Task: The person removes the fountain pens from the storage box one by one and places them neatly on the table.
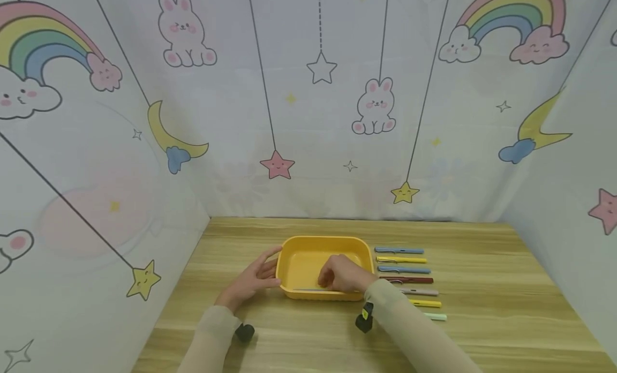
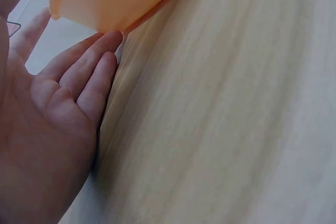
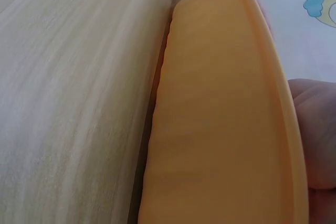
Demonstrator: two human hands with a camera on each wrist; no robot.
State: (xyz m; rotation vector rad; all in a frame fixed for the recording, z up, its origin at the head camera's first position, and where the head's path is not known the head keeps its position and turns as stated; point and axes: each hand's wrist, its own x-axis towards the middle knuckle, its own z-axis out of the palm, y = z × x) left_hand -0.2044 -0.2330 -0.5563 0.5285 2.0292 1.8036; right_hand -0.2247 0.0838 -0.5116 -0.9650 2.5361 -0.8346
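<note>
A yellow tray (image 1: 328,295) stands on the wooden table. My left hand (image 1: 255,279) is at its left end, thumb and fingers spread along the wall; in the left wrist view the fingers of that hand (image 2: 63,98) reach fairly straight to the tray wall (image 2: 110,3). Inside the tray, my right hand (image 1: 344,274) bends its fingers down close to the front wall. A slim blue pen (image 1: 306,290) shows along that wall, partly hidden; I cannot tell whether the fingers pinch it. From the right wrist, the tray's side (image 3: 220,103) covers most of the right hand (image 3: 317,135).
Right of the tray lie several pens in a column, among them a blue pen (image 1: 399,250), a yellow pen (image 1: 401,260), a dark red pen (image 1: 409,280) and a mint pen (image 1: 436,316). My right sleeve (image 1: 409,319) overlaps the nearer ones. Printed curtains (image 1: 313,121) surround the table (image 1: 506,298).
</note>
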